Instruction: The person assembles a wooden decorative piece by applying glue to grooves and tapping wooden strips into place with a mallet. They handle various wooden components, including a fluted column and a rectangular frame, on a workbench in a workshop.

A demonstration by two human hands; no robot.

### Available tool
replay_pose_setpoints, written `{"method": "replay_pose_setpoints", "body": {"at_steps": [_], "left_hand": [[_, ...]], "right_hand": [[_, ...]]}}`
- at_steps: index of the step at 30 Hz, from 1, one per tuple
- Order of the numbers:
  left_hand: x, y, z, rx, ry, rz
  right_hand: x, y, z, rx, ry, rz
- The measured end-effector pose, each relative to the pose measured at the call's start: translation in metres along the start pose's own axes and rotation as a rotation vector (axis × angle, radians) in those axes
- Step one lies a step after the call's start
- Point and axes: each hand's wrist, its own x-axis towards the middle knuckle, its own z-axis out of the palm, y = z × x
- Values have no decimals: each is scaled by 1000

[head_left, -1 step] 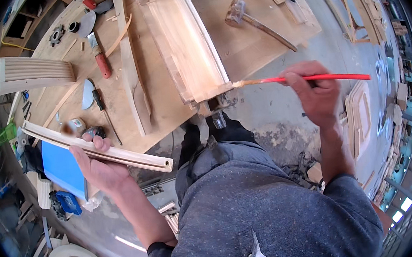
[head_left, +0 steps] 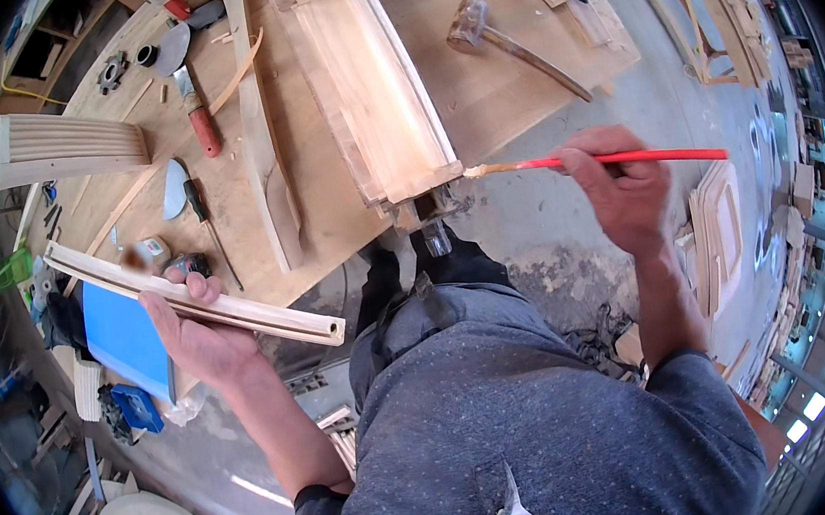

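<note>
We had the L hand (head_left: 206, 348) at 9 o'clock, palm up, thumb & fingers curled close round a grooved wooden strip (head_left: 282, 311), its holed end pointing to approx. 4 o'clock. R hand (head_left: 619, 197) was at 2 o'clock, fingers pinched tight on a red-handled brush (head_left: 538, 163), bristles toward 9 o'clock. Bristle tip was at, or just beside, the near end of a trough-shaped wooden frame (head_left: 375, 90); contact we couldn't confirm. The frame was at 12 o'clock on the workbench (head_left: 492, 103), near end sticking out past the edge.

Progress, as we judged it: part-way. Frame's sides & base looked put together, bristles looked coated w/ something tan, but the strip was a separate pc., not yet fixed to anything. How much of the end had been brushed, we couldn't tell. Also loose on the bench: curved timber (head_left: 266, 157) at approx. 11, ribbed block (head_left: 69, 143) & red-handled scraper (head_left: 203, 129) at 10, mallet (head_left: 469, 28) at 1.
</note>
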Motion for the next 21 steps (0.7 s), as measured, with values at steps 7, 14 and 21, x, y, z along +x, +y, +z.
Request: {"method": "replay_pose_setpoints", "body": {"at_steps": [7,14,21], "left_hand": [[-7,13,-25,-35,-62,13],[-19,20,-45,3,-40,27],[-23,17,-40,11,-27,27]], "right_hand": [[-21,11,31,-43,31,34],[-30,24,42,-43,59,-112],[-25,24,47,-58,60,-73]]}}
